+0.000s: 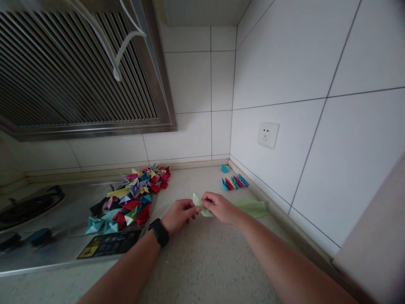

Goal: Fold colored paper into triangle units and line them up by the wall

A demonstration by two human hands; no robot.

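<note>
Between my two hands is a small piece of folded pale green paper [196, 198], its pointed tip standing up. My left hand [179, 214], with a black watch [159, 232] on the wrist, pinches the paper's left edge between thumb and finger. On the other side my right hand [219, 206] has its fingers closed on the paper, covering part of it. Just beyond the right wrist lies a flat pale green paper sheet [255, 207]. Both hands are just over the countertop [202, 253].
A pile of colourful folded paper pieces [134, 190] spreads over the gas stove's [71, 202] right side. A short row of folded papers [234, 182] and a blue paper piece [225, 168] lie near the corner. Above the stove hangs a range hood [85, 71]; a socket [268, 135] is on the right wall.
</note>
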